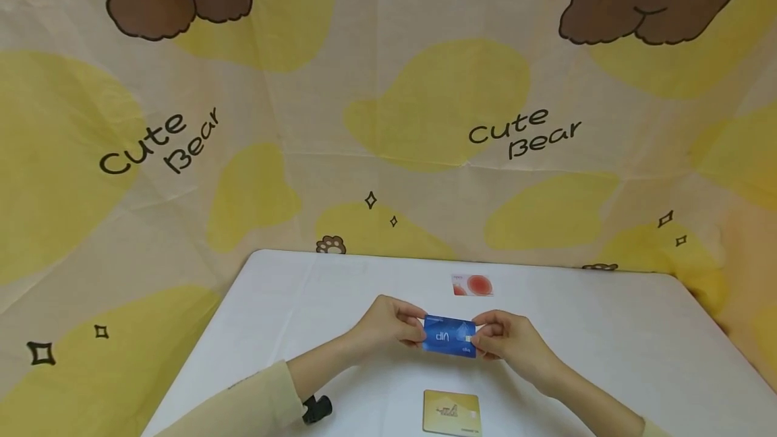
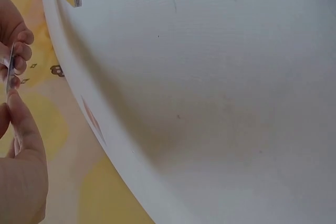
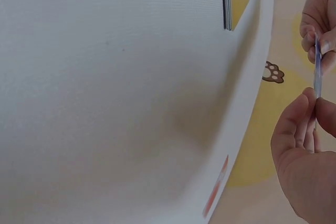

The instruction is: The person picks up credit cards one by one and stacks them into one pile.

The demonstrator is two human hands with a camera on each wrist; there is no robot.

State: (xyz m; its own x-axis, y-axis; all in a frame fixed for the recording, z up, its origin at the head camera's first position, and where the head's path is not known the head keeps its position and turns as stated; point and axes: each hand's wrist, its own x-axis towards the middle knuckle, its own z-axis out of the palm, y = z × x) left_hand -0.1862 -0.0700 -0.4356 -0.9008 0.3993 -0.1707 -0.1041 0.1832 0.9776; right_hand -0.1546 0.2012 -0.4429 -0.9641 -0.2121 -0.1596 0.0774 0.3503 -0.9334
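A blue card [image 1: 449,336] marked "VIP" is held up above the white table, its lettering upside down in the head view. My left hand [image 1: 391,324] pinches one short edge between thumb and fingers. The opposite short edge is pinched by my right hand [image 1: 512,342]. Both wrist views show the card [image 3: 317,72] almost edge-on between the two hands. Nearer to me lies a gold card [image 1: 452,413] on top of a stack, whose layered edge shows in the right wrist view. Beyond the hands a white and red card [image 1: 473,285] lies flat on the table.
The white table [image 1: 303,302] has rounded far corners. A small black object [image 1: 318,409] sits beside my left sleeve, partly covered by it. Behind the table hangs a yellow and cream cloth [image 1: 425,106] printed with bears and "Cute Bear".
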